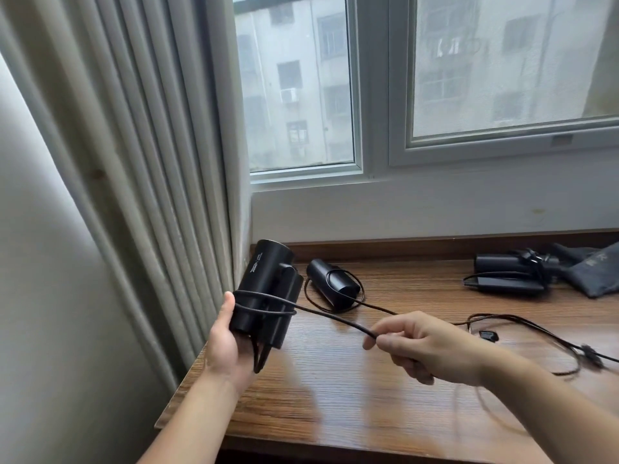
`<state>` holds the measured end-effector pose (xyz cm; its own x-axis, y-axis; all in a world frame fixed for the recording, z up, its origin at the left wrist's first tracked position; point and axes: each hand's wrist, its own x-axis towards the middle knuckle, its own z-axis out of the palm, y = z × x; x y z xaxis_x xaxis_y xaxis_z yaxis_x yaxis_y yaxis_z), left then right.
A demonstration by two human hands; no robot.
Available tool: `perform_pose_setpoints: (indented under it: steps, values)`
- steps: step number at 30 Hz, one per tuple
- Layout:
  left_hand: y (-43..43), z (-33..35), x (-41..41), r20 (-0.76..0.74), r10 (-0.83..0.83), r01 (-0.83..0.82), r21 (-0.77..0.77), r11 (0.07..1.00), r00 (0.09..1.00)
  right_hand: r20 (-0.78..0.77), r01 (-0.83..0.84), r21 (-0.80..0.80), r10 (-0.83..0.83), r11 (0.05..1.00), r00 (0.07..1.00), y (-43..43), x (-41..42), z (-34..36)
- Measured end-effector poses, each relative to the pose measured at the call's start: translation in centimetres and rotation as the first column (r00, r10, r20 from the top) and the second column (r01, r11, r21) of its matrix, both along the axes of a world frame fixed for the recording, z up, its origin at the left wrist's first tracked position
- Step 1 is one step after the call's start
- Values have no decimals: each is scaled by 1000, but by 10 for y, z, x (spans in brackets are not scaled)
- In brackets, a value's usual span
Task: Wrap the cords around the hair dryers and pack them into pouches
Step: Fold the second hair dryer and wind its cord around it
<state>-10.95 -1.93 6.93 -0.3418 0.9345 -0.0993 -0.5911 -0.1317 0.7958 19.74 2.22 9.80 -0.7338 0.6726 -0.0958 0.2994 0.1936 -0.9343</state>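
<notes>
Head view. The left hand (223, 341) holds a black hair dryer (264, 289) above the left end of a wooden desk (335, 403), palm under the body, thumb pressed against its side, barrel tilted up toward the curtain (150, 162). About 2 turns of its cord (335, 319) circle the dryer body and folded handle. From there the cord runs taut to the right hand (425, 346), whose curled fingers pinch it. A second hair dryer (331, 283) lies on the desk just behind the held one, its cord loose around it. A third hair dryer (502, 264), cord bundled on it, lies at the far right, touching a grey pouch (596, 276). Slack cord lies on the desk beyond the right hand. A window (301, 85) is behind.
</notes>
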Motion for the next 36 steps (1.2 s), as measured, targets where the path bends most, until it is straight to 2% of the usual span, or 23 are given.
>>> perform_pose_setpoints:
  steps: [3, 7, 11, 14, 16, 18, 19, 21, 23, 25, 27, 29, 33, 36]
  values:
    - [-3, -2, -5, -7, -18, 19, 46, 999, 1000, 89, -23, 40, 20, 999, 996, 8, 5, -3]
    - [-4, -3, -4, -34, -185, 187, 85, 979, 982, 203, -20, 102, -2, 995, 979, 20, 4, -5]
    - [-6, 1, -2, -92, -412, 420, 92, 903, 906, 288, 12, 148, -55, 989, 956, 37, -3, -7]
    - [-1, 5, -1, -155, -515, 526, 38, 850, 843, 338, -5, 170, -53, 985, 940, 45, -12, -10]
    - [4, 1, -1, -187, -594, 608, 18, 794, 782, 365, -18, 214, -63, 977, 929, 46, -18, -11]
    - [5, 2, 0, -258, -668, 673, -82, 735, 698, 398, -38, 306, -91, 951, 913, 49, -22, -11]
    - [4, 5, 2, -319, -703, 706, -130, 697, 635, 416, -45, 367, -120, 929, 902, 51, -23, -11]
    - [2, 11, 9, -444, -773, 787, -206, 581, 454, 426, -37, 447, -176, 894, 888, 57, -21, -8]
    - [0, 16, 17, -534, -790, 779, -340, 528, 302, 399, -3, 487, -220, 873, 890, 61, -18, -3]
    - [0, 17, 20, -583, -785, 723, -447, 526, 211, 372, 30, 541, -272, 840, 888, 67, -13, 2]
    - [-1, 13, 19, -584, -790, 683, -500, 532, 187, 352, 39, 594, -303, 804, 885, 68, -10, 8]
    - [-2, 11, 20, -574, -793, 656, -522, 545, 202, 327, 36, 638, -314, 769, 891, 67, -9, 13]
    - [-3, 18, 37, -549, -821, 635, -582, 508, 155, 296, 37, 660, -306, 750, 905, 56, -15, 24]
    - [-3, 20, 44, -580, -802, 585, -604, 542, 145, 266, 38, 679, -294, 734, 918, 45, -21, 34]
